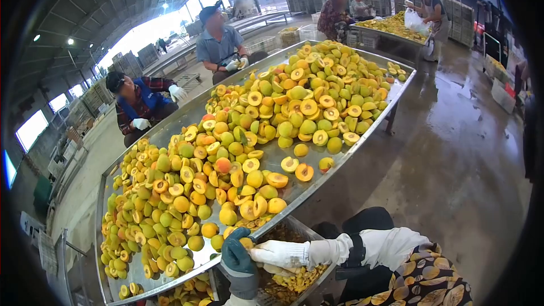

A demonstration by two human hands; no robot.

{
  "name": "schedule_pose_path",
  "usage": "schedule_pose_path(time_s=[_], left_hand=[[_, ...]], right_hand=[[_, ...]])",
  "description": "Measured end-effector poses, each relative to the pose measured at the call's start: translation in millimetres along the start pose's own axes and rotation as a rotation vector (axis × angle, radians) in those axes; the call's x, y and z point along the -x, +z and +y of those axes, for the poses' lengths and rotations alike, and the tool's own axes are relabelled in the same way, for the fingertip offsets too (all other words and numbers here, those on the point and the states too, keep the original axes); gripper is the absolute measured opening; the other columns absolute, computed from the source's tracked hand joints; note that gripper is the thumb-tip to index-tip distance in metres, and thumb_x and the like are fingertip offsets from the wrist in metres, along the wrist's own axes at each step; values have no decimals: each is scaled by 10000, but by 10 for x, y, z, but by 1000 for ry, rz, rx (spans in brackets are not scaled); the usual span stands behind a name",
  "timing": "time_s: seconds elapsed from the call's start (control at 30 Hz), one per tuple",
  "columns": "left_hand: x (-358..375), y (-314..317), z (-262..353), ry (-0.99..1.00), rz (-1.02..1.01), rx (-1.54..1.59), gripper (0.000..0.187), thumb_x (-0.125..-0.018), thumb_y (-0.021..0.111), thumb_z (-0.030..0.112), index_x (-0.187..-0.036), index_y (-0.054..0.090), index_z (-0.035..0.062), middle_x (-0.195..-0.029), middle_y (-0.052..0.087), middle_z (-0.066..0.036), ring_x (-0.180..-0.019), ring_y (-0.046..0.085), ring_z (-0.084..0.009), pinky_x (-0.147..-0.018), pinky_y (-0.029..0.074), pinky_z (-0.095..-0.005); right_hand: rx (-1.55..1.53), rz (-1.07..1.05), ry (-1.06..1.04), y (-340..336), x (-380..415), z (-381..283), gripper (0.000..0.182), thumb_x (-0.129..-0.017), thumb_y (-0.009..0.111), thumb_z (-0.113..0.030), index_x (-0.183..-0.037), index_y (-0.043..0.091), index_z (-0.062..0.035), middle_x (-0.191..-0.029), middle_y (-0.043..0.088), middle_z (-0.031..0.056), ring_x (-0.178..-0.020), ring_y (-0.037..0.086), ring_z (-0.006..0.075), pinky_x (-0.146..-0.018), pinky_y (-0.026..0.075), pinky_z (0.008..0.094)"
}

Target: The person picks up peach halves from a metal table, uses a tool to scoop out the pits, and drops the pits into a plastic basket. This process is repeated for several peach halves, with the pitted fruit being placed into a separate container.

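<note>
My left hand (238, 262), in a dark green and grey glove, is closed around a yellow peach half (247, 242) at the near edge of the metal table (323, 184). Against that fruit presses my right hand (279, 254), in a white glove with its fingers curled. Whatever the right fingers grip is hidden. Below both hands, a crate holds yellow peach scraps (297, 279). Heaped on the table just beyond are many halved peaches (232, 150), several with brown pits showing in their cut faces.
Two people in white gloves, one in a blue shirt (220, 45) and one in a blue vest (152, 99), sit across the table. More peaches (190, 293) lie in a container below the near left edge. Other people surround a second fruit table (396, 25) at the back.
</note>
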State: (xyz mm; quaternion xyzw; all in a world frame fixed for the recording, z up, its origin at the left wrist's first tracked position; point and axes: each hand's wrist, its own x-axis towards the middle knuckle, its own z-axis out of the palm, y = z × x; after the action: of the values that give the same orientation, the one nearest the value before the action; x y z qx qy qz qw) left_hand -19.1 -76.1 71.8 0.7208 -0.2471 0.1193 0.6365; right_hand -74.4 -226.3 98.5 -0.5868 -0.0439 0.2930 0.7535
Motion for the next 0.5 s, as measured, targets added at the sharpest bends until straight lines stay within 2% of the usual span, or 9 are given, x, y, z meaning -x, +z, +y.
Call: schedule_pose_path(time_s=[0.07,0.13,0.2,0.3,0.33,0.4,0.47,0.5], left_hand=[[-74,-56,-30,251,-13,-302,491,-1081,370,390,-1078,637,-23,-945,689,-139,-801,663,-218,-744,542,-340],[-78,-67,2,143,-34,-125,489,-1088,342,364,-1054,632,-29,-937,683,-144,-801,657,-218,-753,538,-334],[-59,-58,22,-13,-22,69,498,-1090,336,367,-1041,628,-33,-928,682,-144,-788,655,-215,-746,539,-333],[-86,61,121,-212,70,253,523,-1086,354,410,-1057,622,-37,-919,686,-134,-775,647,-200,-728,539,-333],[-68,66,142,-287,97,310,532,-1085,359,425,-1062,620,-39,-916,687,-131,-771,645,-195,-722,539,-332],[-115,67,26,-227,82,213,533,-1078,375,442,-1094,619,-31,-936,689,-124,-777,644,-195,-732,539,-333],[-106,8,112,-65,37,104,475,-1082,386,377,-1111,635,-26,-1015,688,-119,-886,651,-204,-818,520,-343],[-127,-16,109,12,21,59,474,-1081,385,377,-1110,635,-25,-1019,686,-125,-889,653,-208,-823,519,-344]], right_hand=[[21,-38,-19,-47,-49,22,508,-1033,413,-501,-902,532,-25,-454,460,25,-328,446,146,-304,320,286],[-263,-48,93,-35,-32,-25,486,-1027,430,-488,-871,533,-39,-483,481,28,-326,439,134,-302,303,282],[-374,-146,104,-71,-14,-64,499,-1020,429,-491,-878,538,-25,-515,505,37,-328,442,145,-302,318,284],[114,48,-23,57,-14,-150,512,-1020,413,-493,-921,538,-6,-517,506,46,-332,458,161,-303,344,289],[175,96,-33,64,-49,-114,518,-1023,396,-481,-939,534,12,-497,492,53,-343,481,172,-313,373,294],[-7,64,55,20,-37,-179,479,-1035,437,-481,-938,529,-20,-494,474,23,-333,445,158,-323,346,284],[-159,-61,18,-83,-74,-83,514,-1032,432,-500,-952,525,0,-495,476,30,-334,447,157,-316,351,291],[-248,-116,20,-101,-82,-79,537,-1029,422,-510,-958,515,14,-492,479,42,-334,458,165,-307,356,299]])
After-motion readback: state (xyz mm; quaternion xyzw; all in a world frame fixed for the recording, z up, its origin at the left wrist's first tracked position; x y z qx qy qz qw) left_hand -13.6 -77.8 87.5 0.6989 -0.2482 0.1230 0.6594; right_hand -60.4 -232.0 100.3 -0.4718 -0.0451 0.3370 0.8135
